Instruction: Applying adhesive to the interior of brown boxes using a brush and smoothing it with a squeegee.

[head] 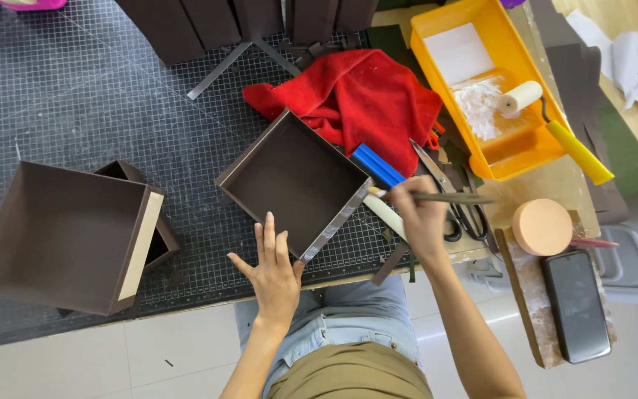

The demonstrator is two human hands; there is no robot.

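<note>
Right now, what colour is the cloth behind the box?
Red; the cloth shows best in the head view, behind the brown box.

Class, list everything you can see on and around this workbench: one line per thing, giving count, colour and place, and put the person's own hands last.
Open box: one, dark brown, middle of the mat.
Large box: one, dark brown, left, with a smaller brown box behind it.
Cutting mat: one, dark grey with a grid, covering the bench.
Cloth: one, red, behind the open box.
Paint tray: one, yellow, upper right.
Roller: one, white with a yellow handle, in the tray.
Blue block: one, beside the open box.
Scissors: one pair, right of the brush.
Round pad: one, peach, right.
Phone: one, black, lower right.
Left hand: flat against the open box's near corner.
Right hand: grips a brush.
</note>
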